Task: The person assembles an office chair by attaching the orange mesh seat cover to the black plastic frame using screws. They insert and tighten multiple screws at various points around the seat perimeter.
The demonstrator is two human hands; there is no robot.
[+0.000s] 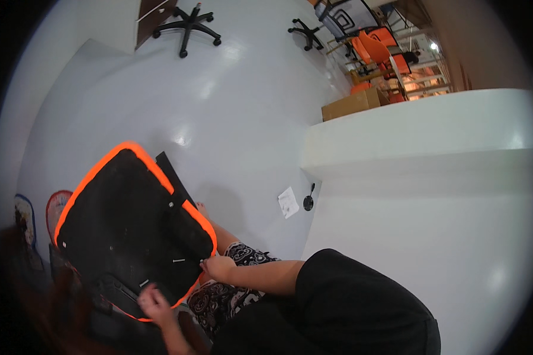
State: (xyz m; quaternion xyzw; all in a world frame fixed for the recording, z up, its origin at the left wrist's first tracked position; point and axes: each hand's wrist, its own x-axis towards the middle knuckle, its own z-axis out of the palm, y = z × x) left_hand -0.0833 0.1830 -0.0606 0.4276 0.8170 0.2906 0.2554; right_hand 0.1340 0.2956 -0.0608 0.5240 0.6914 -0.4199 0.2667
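Note:
A chair seat (118,219) lies underside up in front of me, black with a bright orange rim. My right hand (219,268) is at its near right edge, fingers bent and closed around something small I cannot make out. My left hand (155,306) hovers over the near edge, its fingers smeared. Just past its fingertips is a small silver bolt (144,283). A longer silver bolt (178,261) rests on the seat's black underside between my hands. A black curved bracket-like part (117,291) lies beside my left hand, and a flat black bar (175,180) shows along the far right side.
On the floor to the right are a white paper sheet (288,203) and a black round part with a stem (308,200). A black five-legged chair base (188,26) stands far off. A white ledge (420,124), cardboard box (355,105) and orange chairs (373,47) are at right.

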